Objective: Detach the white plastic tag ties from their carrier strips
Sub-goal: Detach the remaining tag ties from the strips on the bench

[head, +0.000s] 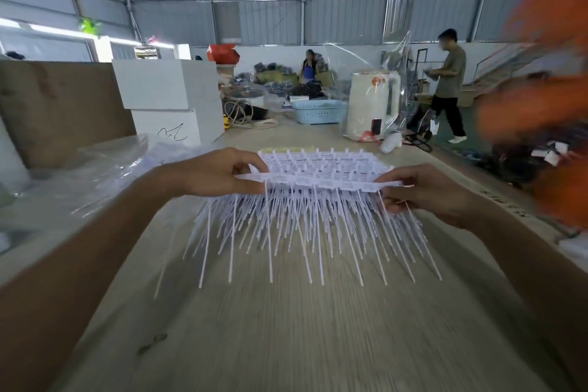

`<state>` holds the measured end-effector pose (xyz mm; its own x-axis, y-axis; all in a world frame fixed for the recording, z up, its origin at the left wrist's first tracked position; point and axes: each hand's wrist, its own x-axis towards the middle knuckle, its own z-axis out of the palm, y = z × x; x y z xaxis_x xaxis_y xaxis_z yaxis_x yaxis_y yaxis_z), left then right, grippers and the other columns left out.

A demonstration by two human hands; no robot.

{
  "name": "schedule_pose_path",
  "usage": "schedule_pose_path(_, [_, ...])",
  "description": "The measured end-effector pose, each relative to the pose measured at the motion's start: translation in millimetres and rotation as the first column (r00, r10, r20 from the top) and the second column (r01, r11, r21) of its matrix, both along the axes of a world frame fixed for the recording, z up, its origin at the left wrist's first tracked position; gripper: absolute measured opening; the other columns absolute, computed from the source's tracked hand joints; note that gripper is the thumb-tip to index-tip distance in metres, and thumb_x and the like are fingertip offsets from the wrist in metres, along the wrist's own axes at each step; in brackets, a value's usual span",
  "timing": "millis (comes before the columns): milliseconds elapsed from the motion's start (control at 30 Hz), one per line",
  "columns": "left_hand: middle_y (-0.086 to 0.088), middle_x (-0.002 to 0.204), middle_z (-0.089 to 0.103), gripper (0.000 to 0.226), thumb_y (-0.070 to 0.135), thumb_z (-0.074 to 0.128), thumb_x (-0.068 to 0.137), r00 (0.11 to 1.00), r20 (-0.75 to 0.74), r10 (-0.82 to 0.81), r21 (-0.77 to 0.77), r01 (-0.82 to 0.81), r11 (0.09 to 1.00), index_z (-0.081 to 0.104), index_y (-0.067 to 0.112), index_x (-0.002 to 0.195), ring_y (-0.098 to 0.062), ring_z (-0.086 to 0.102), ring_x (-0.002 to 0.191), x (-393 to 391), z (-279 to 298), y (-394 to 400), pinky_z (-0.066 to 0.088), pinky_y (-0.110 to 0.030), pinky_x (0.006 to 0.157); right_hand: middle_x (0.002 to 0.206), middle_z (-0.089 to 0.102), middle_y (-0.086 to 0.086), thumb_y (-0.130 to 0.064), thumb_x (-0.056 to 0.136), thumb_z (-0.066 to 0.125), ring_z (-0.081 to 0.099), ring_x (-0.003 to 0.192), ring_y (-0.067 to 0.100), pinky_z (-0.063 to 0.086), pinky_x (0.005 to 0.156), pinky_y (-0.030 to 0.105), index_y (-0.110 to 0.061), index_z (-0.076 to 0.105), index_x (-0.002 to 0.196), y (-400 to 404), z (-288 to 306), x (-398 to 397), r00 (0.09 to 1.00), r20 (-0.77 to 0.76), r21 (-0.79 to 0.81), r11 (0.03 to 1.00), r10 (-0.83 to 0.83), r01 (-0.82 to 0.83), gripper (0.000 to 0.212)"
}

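A stack of white plastic tag ties on their carrier strips (321, 175) is held above the wooden table (302, 328), with the thin tie tails (302, 232) fanning down and toward me. My left hand (216, 173) pinches the left end of the stacked strips between thumb and fingers. At the right end, my right hand (423, 192) grips the strips, fingers curled under them. The whole bundle is off the table surface.
Crumpled clear plastic bags (105, 169) lie at the table's left. A white kettle (372, 105) and a blue basket (318, 111) stand at the far end. A blurred person in orange (547, 105) is close on the right; other people are farther back.
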<state>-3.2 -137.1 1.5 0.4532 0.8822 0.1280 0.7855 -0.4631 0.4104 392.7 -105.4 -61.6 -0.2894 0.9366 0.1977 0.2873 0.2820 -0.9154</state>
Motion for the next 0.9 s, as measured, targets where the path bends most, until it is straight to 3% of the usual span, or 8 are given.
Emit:
schedule_pose_path(67, [0.019,0.122,0.063,0.04,0.061,0.068,0.077,0.995,0.098,-0.004,-0.143,0.018,0.99,0.064,0.049,0.114,0.005,0.058,0.109,-3.4,-5.8,-4.5,0.045,-0.021,0.09,0.088,0.072,0.023,-0.005,0.091,0.069,0.07,0.072,0.026,0.059,0.071,0.034,-0.012,0.079,0.098,-1.1,0.2,-2.0,1.0,0.004,0.034,0.999,-0.017,0.017,0.014])
schedule_pose_path(133, [0.01,0.116,0.071,0.035,0.051,0.073,0.081,0.978,0.205,-0.03,-0.198,0.071,0.978,0.067,0.044,0.115,-0.004,0.065,0.108,-6.6,-4.9,-7.2,0.048,-0.025,0.09,0.08,0.072,0.021,-0.002,0.091,0.069,0.067,0.066,0.023,0.059,0.066,0.031,-0.006,0.077,0.1,-2.0,-1.3,-3.9,0.997,0.007,0.055,0.995,-0.078,0.078,0.013])
schedule_pose_path(200, [-0.001,0.106,0.075,0.028,0.037,0.074,0.086,0.954,0.3,-0.02,-0.127,0.06,0.99,0.07,0.034,0.114,-0.017,0.069,0.105,-9.5,0.9,-8.5,0.052,-0.038,0.094,0.074,0.07,0.016,0.001,0.091,0.067,0.066,0.063,0.019,0.058,0.063,0.027,-0.001,0.075,0.102,-3.4,-2.7,-5.5,0.993,-0.038,0.055,0.992,-0.114,0.116,0.014])
schedule_pose_path(300, [-0.002,0.099,0.075,0.018,0.016,0.068,0.093,0.926,0.373,0.054,0.089,-0.094,0.992,0.071,0.026,0.108,-0.013,0.07,0.095,-5.7,8.8,-4.7,0.054,-0.043,0.092,0.075,0.067,0.013,0.001,0.092,0.066,0.064,0.066,0.019,0.058,0.067,0.029,-0.003,0.073,0.103,-9.3,-0.2,-13.6,0.987,-0.14,0.033,0.996,-0.076,0.081,0.014])
schedule_pose_path(433, [-0.001,0.1,0.069,0.015,0.018,0.062,0.098,0.943,0.332,0.041,0.29,-0.143,0.946,0.068,0.026,0.109,-0.011,0.065,0.093,28.6,2.0,-5.4,0.052,-0.02,0.075,0.074,0.068,0.012,0.001,0.094,0.064,0.065,0.066,0.02,0.056,0.065,0.027,-0.002,0.071,0.105,-19.2,8.7,-41.9,0.972,-0.224,0.05,0.995,-0.068,0.081,0.014])
schedule_pose_path(633, [0.0,0.121,0.07,0.029,0.051,0.048,0.1,0.982,0.15,0.118,0.333,-0.162,0.929,0.067,0.032,0.113,-0.021,0.065,0.103,95.7,-38.3,-2.5,0.052,-0.041,0.093,0.073,0.065,0.016,0.006,0.094,0.061,0.064,0.061,0.018,0.057,0.064,0.025,0.004,0.068,0.108,-35.5,5.5,-72.6,0.973,-0.224,0.084,0.994,-0.055,0.076,0.016])
schedule_pose_path(767, [-0.001,0.112,0.073,0.031,0.054,0.053,0.097,0.977,0.078,0.197,0.374,-0.211,0.903,0.071,0.03,0.1,-0.023,0.067,0.097,96.4,-40.1,1.1,0.053,-0.038,0.086,0.073,0.063,0.019,0.008,0.093,0.06,0.061,0.059,0.018,0.055,0.06,0.023,0.009,0.066,0.109,-39.3,3.8,-66.9,0.969,-0.237,0.057,0.994,-0.076,0.091,0.016])
schedule_pose_path(900, [0.011,0.077,0.064,0.043,0.069,0.046,0.093,0.972,-0.095,0.217,0.425,-0.158,0.891,0.069,0.033,0.091,-0.018,0.064,0.08,85.1,-22.0,0.4,0.051,-0.034,0.074,0.075,0.062,0.02,0.008,0.094,0.059,0.06,0.061,0.021,0.054,0.06,0.026,0.009,0.066,0.108,-39.2,5.6,-64.6,0.981,-0.181,0.052,0.995,-0.07,0.081,0.015])
